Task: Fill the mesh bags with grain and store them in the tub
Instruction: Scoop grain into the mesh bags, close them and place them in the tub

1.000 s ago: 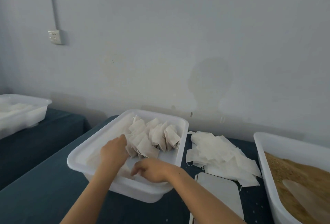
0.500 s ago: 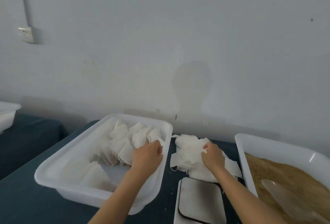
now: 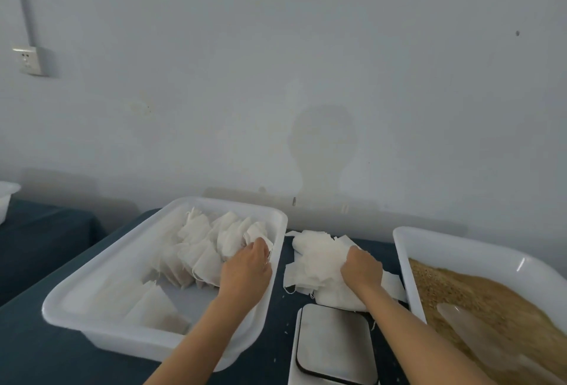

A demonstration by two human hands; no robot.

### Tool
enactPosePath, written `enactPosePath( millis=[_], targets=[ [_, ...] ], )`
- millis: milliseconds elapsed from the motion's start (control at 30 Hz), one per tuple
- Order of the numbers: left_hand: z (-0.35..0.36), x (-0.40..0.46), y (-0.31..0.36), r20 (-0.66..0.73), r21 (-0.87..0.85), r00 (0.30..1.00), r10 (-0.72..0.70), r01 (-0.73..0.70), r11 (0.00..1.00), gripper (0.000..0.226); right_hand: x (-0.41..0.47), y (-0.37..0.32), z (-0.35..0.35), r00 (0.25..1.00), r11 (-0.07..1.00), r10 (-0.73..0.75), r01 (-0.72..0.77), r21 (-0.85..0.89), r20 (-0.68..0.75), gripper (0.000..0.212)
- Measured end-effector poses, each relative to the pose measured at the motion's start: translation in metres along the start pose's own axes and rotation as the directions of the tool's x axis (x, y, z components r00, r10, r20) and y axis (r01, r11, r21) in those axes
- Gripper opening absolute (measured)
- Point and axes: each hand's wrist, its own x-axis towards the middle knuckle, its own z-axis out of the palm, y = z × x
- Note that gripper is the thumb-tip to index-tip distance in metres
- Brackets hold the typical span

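1. Fingers of the left hand (image 3: 245, 271) curl down onto the nearest of the filled white mesh bags (image 3: 214, 246) standing in rows inside the white rectangular plastic tub (image 3: 76, 292). They seem to pinch or press its top, though the fingertips are hidden behind the knuckles, so I cannot tell how tight the hold is.
2. Fingers of the right hand (image 3: 362, 268) are bent and bunched into the loose pile of flat, empty white mesh bags (image 3: 316, 259), apparently gathering one. Whether a single bag is already pinched free cannot be seen.
3. Filled bags crowd the tub's far right corner and run back towards its middle; a few more lie flat near its near edge. The tub sits on the left part of the dark blue cloth-covered table (image 3: 36, 354).
4. Empty bags lie on the table between the tub and a second white plastic tub of brown grain (image 3: 478, 295) at the right edge, where a translucent plastic scoop (image 3: 469, 329) rests on the grain.
5. A small grey-topped scale (image 3: 333, 341) sits at the near edge, just in front of the pile.
6. Judging by this, one bag is being settled while the next is being picked up. The next move calls for separating one bag, opening its mouth, and carrying it towards the grain and scoop.
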Motion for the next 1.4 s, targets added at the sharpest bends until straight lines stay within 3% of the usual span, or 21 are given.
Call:
enactPosePath(
  millis=[100, 200, 333, 400, 467, 600, 733, 833, 933, 1000, 1067, 1133, 1200, 1300, 1400],
  targets=[
    [-0.005, -0.001, 0.015, -0.098, -0.043, 0.994, 0.049, -0.053, 0.998, 0.014, 0.006, 0.002, -0.026, 0.997, 0.966, 0.046, -0.029, 0.255, -0.061, 0.017],
    [-0.002, -0.001, 0.045, -0.106, -0.183, 0.989, 0.101, -0.119, 0.976, 0.013, 0.005, 0.016, -0.061, 0.988, 0.841, 0.137, -0.081, 0.535, -0.065, 0.027],
    [0.018, -0.003, 0.102, 0.009, -0.494, 0.991, 0.133, -0.111, 0.862, 0.012, -0.008, 0.050, -0.103, 0.954, 0.385, 0.262, -0.244, 0.890, 0.148, 0.013],
    [0.034, -0.004, 0.130, 0.040, -0.576, 0.980, 0.196, -0.138, 0.806, 0.015, -0.024, 0.074, -0.117, 0.942, 0.260, 0.258, -0.282, 0.923, 0.215, 0.012],
    [0.050, -0.005, 0.159, 0.099, -0.654, 0.962, 0.254, -0.129, 0.746, 0.023, -0.041, 0.099, -0.123, 0.939, 0.224, 0.256, -0.288, 0.931, 0.229, 0.014],
    [0.073, -0.014, 0.211, 0.455, -0.851, 0.855, 0.250, 0.335, 0.404, 0.036, -0.072, 0.141, -0.121, 0.938, 0.229, 0.292, -0.260, 0.938, 0.189, 0.022],
    [0.097, -0.022, 0.240, 0.471, -0.868, 0.862, 0.188, 0.414, 0.276, 0.037, -0.092, 0.168, -0.116, 0.920, 0.202, 0.330, -0.288, 0.936, 0.212, 0.018],
    [0.108, -0.029, 0.249, 0.437, -0.873, 0.888, 0.146, 0.378, 0.309, 0.042, -0.098, 0.179, -0.119, 0.902, 0.079, 0.274, -0.368, 0.927, 0.335, 0.017],
    [0.117, -0.033, 0.253, 0.343, -0.858, 0.932, 0.118, 0.260, 0.442, 0.047, -0.097, 0.187, -0.115, 0.915, 0.119, 0.201, -0.377, 0.918, 0.350, 0.017],
    [0.121, -0.035, 0.256, 0.175, -0.794, 0.975, 0.136, 0.058, 0.605, 0.051, -0.096, 0.193, -0.110, 0.915, 0.178, 0.237, -0.372, 0.911, 0.327, 0.014],
    [0.122, -0.040, 0.258, -0.005, -0.699, 0.961, 0.275, -0.200, 0.687, 0.041, -0.094, 0.198, -0.107, 0.911, 0.188, 0.267, -0.368, 0.911, 0.313, 0.010],
    [0.120, -0.047, 0.262, 0.003, -0.667, 0.869, 0.495, -0.367, 0.648, 0.035, -0.094, 0.202, -0.106, 0.910, 0.164, 0.274, -0.362, 0.918, 0.310, 0.008],
    [0.122, -0.052, 0.264, 0.093, -0.635, 0.759, 0.645, -0.454, 0.625, 0.040, -0.094, 0.204, -0.104, 0.914, 0.171, 0.268, -0.355, 0.919, 0.303, 0.021],
    [0.124, -0.051, 0.264, 0.136, -0.622, 0.763, 0.632, -0.430, 0.654, 0.031, -0.093, 0.204, -0.101, 0.917, 0.199, 0.275, -0.349, 0.916, 0.290, 0.031],
    [0.125, -0.050, 0.264, 0.091, -0.622, 0.786, 0.612, -0.435, 0.651, 0.011, -0.091, 0.205, -0.099, 0.902, 0.082, 0.267, -0.373, 0.924, 0.340, 0.034]
  ],
)
